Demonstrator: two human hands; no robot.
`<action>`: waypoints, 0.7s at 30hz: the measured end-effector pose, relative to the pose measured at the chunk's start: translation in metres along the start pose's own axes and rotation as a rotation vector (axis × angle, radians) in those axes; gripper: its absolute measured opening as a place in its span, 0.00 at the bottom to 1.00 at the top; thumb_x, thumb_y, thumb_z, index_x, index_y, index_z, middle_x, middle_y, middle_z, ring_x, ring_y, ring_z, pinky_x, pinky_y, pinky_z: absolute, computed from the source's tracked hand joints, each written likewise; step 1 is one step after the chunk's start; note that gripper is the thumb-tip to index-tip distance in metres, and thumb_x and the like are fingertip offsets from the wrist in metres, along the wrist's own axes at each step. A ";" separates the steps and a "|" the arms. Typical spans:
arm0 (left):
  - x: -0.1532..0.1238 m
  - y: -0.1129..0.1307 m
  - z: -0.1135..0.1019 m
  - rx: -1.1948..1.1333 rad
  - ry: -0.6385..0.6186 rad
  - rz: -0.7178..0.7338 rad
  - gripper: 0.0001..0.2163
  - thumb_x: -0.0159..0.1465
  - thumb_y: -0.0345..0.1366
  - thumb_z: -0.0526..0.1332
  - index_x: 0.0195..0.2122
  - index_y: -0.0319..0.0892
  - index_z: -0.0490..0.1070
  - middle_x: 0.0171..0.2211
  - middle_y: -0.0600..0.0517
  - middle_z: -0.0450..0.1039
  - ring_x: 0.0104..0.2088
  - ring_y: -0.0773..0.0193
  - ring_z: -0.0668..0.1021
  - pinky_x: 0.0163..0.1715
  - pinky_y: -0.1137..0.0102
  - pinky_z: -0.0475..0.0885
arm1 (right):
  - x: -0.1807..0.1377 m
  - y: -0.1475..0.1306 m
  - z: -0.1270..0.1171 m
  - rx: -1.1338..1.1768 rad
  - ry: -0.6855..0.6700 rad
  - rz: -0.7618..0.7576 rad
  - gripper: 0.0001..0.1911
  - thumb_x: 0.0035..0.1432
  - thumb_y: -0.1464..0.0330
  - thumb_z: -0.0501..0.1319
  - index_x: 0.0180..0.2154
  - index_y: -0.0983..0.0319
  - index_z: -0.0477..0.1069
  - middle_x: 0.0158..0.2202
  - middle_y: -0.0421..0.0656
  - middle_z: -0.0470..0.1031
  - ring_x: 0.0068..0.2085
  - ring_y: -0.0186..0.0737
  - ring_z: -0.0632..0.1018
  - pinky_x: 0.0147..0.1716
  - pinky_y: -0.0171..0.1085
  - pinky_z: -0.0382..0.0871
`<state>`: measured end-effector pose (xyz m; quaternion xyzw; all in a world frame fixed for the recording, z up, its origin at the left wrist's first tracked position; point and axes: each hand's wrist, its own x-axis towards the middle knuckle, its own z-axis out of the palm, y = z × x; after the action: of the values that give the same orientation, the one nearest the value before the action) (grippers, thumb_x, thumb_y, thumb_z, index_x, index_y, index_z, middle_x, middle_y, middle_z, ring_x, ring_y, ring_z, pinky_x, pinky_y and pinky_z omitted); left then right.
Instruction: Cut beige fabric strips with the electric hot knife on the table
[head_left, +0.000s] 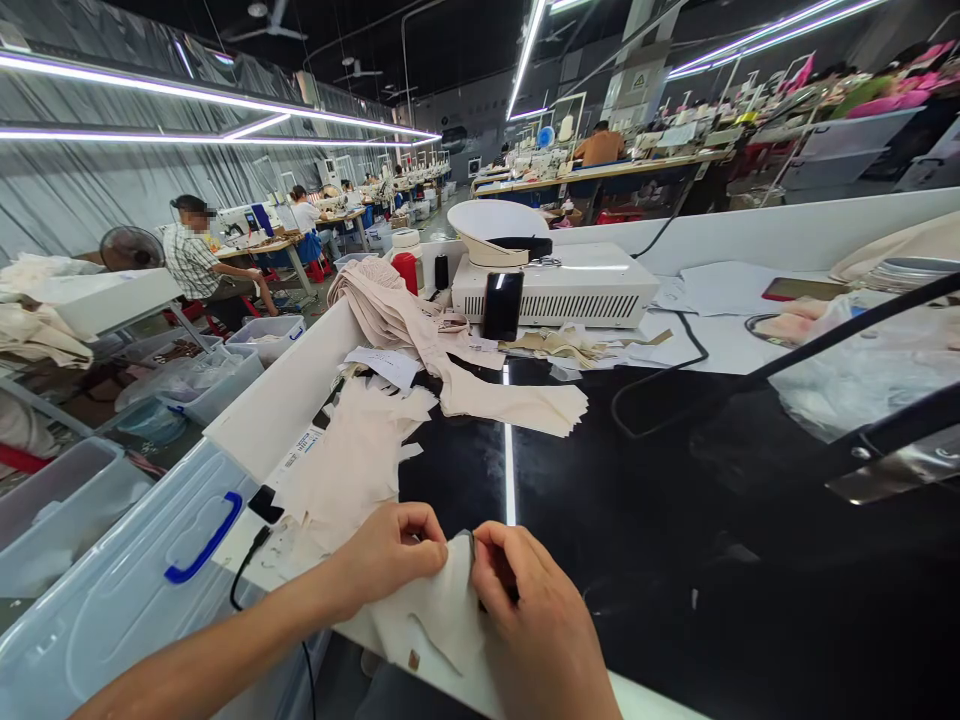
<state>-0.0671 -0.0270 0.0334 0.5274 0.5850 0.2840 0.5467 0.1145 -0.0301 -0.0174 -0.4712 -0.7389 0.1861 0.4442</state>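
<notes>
A cream fabric piece (441,605) hangs over the front edge of the black tabletop, held up between my two hands. My left hand (390,560) pinches its upper left corner between thumb and fingers. At the upper right corner, my right hand (529,590) is closed on the same cloth, close to a small dark grey bit along its edge. Just beyond my left hand lies a heap of cream fabric pieces (352,455) with ragged edges. A long stack of cut cream strips (510,397) stretches from the back left onto the black surface.
A white vented box (555,290) stands at the back, with a phone (502,306) leaning on it and a white visor (499,230) on top. Thread spools (405,270) stand beside it. A black metal arm (847,345) crosses the right side. Plastic bins (202,385) and a seated person (199,255) are left.
</notes>
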 end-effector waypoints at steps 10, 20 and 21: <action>0.000 -0.002 0.001 -0.111 -0.012 0.004 0.10 0.57 0.41 0.64 0.32 0.39 0.72 0.28 0.56 0.67 0.31 0.67 0.65 0.32 0.71 0.58 | -0.001 -0.014 -0.008 0.324 -0.100 0.410 0.13 0.62 0.56 0.60 0.33 0.55 0.78 0.28 0.38 0.76 0.27 0.38 0.73 0.30 0.36 0.69; 0.000 -0.006 0.004 -0.080 -0.052 -0.025 0.18 0.56 0.53 0.66 0.32 0.40 0.73 0.28 0.55 0.66 0.31 0.65 0.66 0.31 0.73 0.61 | -0.009 -0.007 -0.006 0.345 -0.061 0.354 0.09 0.61 0.62 0.60 0.33 0.57 0.77 0.28 0.39 0.73 0.28 0.36 0.72 0.27 0.33 0.65; -0.001 -0.009 0.004 -0.044 -0.058 -0.020 0.20 0.56 0.55 0.66 0.32 0.40 0.73 0.28 0.55 0.67 0.31 0.64 0.67 0.31 0.73 0.62 | -0.012 -0.006 -0.009 0.336 -0.086 0.338 0.08 0.61 0.65 0.60 0.34 0.57 0.78 0.29 0.39 0.74 0.29 0.35 0.73 0.27 0.33 0.65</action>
<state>-0.0662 -0.0311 0.0250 0.5175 0.5678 0.2761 0.5776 0.1204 -0.0442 -0.0145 -0.4991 -0.6265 0.3980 0.4471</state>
